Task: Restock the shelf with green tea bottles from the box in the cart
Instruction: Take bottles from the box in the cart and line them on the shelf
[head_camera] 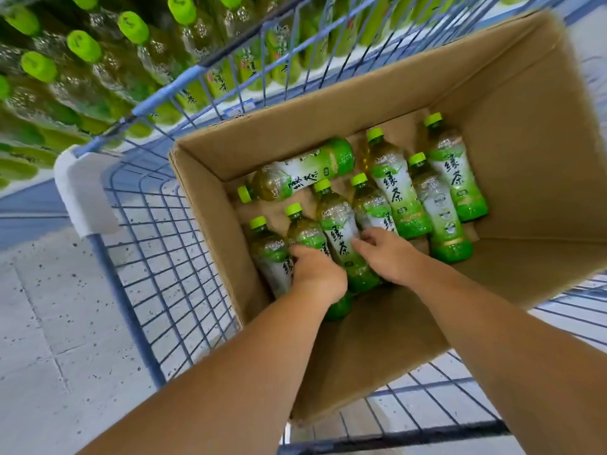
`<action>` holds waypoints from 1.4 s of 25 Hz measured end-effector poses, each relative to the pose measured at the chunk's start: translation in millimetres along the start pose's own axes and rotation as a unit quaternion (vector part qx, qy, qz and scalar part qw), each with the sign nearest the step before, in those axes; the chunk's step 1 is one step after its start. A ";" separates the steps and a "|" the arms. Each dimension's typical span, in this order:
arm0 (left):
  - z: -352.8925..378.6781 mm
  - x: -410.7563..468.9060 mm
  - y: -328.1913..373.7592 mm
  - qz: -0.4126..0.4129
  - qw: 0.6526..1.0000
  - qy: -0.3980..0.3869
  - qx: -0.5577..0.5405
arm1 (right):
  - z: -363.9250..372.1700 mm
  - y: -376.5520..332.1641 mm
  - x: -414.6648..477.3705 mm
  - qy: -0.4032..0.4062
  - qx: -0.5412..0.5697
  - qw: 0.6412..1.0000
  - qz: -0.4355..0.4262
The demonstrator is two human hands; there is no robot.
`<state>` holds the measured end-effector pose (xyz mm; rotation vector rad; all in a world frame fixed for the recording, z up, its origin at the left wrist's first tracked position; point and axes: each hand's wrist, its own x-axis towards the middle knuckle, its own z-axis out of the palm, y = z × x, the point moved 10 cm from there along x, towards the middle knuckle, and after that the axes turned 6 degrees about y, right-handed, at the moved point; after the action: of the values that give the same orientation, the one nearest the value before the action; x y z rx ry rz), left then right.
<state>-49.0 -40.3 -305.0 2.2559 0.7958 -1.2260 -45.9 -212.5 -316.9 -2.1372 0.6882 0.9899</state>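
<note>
Both arms reach down into the cardboard box [525, 126], which sits in the blue wire cart [147, 257]. Eight green tea bottles [394, 185] lie on the bottom of the box.

The left hand [317, 270] sits on the second bottle [303, 233], counted from the left. Its grip is closed round the lower body: the fingers curl down over the label on the left side, and the bottle's green base shows under the wrist. The cap and shoulder stick out beyond the knuckles.

The right hand [387, 254] lies over the lower half of the fourth bottle [369, 205]. Its fingers are bent onto the label and its thumb reaches toward the third bottle [338, 224], which lies between the two hands. Whether this grip has truly closed on the bottle cannot be told.

The bottles are clear plastic filled with yellow-green tea. They have bright green caps and green-and-white wrap labels with large dark characters.

Seven of them lie side by side, touching or nearly so. Their long axes run from the near side of the box to the far side, with caps pointing away from the person and bases toward them. The eighth, the crosswise bottle [295, 172], lies across the far-left corner with its cap pointing at the left wall.

Beyond the cart, the shelf [33, 187] carries rows of the same kind of bottle, the shelf bottles [83, 46], standing close together.
</note>
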 end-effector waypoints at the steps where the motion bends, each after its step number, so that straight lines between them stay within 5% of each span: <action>1: 6.7 0.8 -1.8 -0.002 1.000 0.006 -0.005 | 1.4 0.0 2.4 0.007 -0.006 1.000 -0.002; 5: 20.5 2.8 -13.5 0.028 0.997 0.064 -0.030 | 6.0 -3.4 7.8 0.025 -0.087 0.996 -0.016; 15: 16.0 4.1 -10.0 0.062 0.994 0.072 -0.044 | 10.3 -9.9 18.7 0.078 -0.156 0.985 -0.001; 24: -16.4 -8.9 -15.9 0.017 0.995 0.031 -0.094 | -5.8 -1.0 -9.5 0.103 0.063 0.992 0.036; 35: -130.4 -120.4 11.1 0.202 0.964 -0.110 -0.134 | -68.9 -42.3 -153.7 0.187 0.261 0.945 0.061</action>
<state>-16.5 0.2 -135.0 1.8993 0.3660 -1.0763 -74.0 -210.4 -145.5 -1.8265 1.1367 0.3867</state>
